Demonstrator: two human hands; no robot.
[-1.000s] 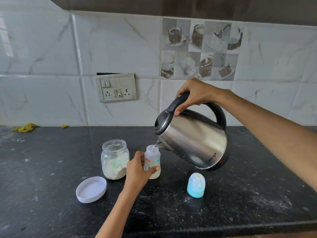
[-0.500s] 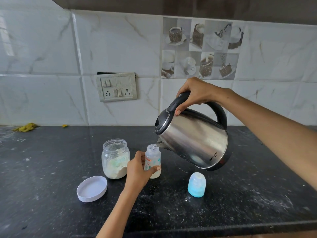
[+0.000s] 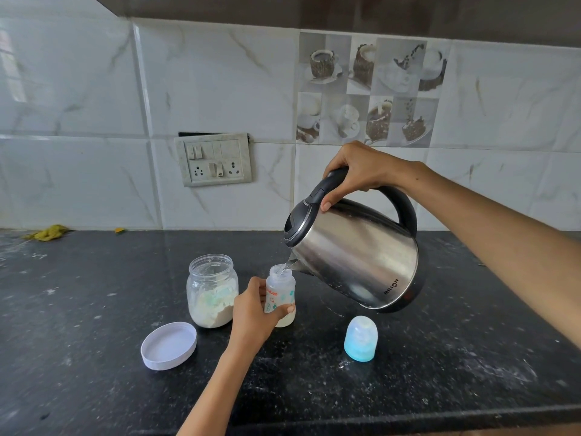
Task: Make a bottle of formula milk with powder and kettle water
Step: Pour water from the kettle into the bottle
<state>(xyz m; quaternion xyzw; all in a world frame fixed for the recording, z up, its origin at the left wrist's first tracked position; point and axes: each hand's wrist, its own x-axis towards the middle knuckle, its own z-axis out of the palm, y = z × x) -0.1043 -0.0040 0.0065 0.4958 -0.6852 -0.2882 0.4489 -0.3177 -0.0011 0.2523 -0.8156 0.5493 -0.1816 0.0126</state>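
A small clear baby bottle [image 3: 280,292] with printed marks stands upright on the black counter [image 3: 408,382], with pale powder at its bottom. My left hand [image 3: 251,313] is wrapped around its lower half. My right hand [image 3: 355,173] grips the black handle of a steel kettle [image 3: 358,256], which is tilted left with its spout just over the bottle's mouth. A thin stream of water runs into the bottle. To the left stands an open jar of white powder [image 3: 212,291].
The jar's white lid [image 3: 168,345] lies upside down at the front left. A blue bottle cap with teat [image 3: 360,338] stands to the right of the bottle. A switch and socket plate [image 3: 213,158] is on the tiled wall. Yellow scraps [image 3: 47,232] lie far left.
Hardly anything has moved. The kettle stays tilted over the bottle and the water keeps running in; both hands hold as before.
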